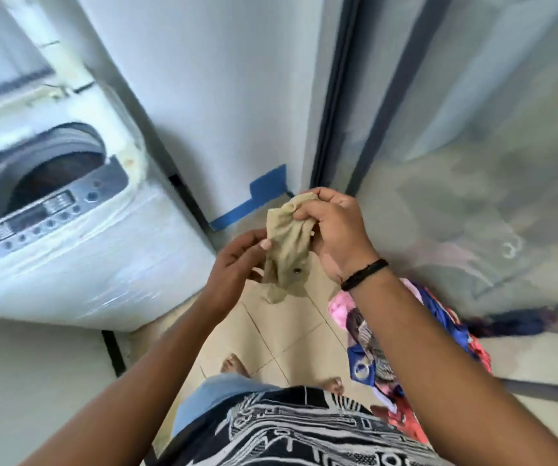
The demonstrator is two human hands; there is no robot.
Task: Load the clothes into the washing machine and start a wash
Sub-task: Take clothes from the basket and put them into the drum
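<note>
Right hand [334, 230] curls knuckles-up, gripping the crumpled khaki cloth garment [287, 250], whose edge the left hand [237, 267] pinches from below.

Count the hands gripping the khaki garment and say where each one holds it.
2. The right hand bunches the top of the khaki garment; the left hand pinches its left edge lower down. Some fingers are hidden behind the fabric.
</note>
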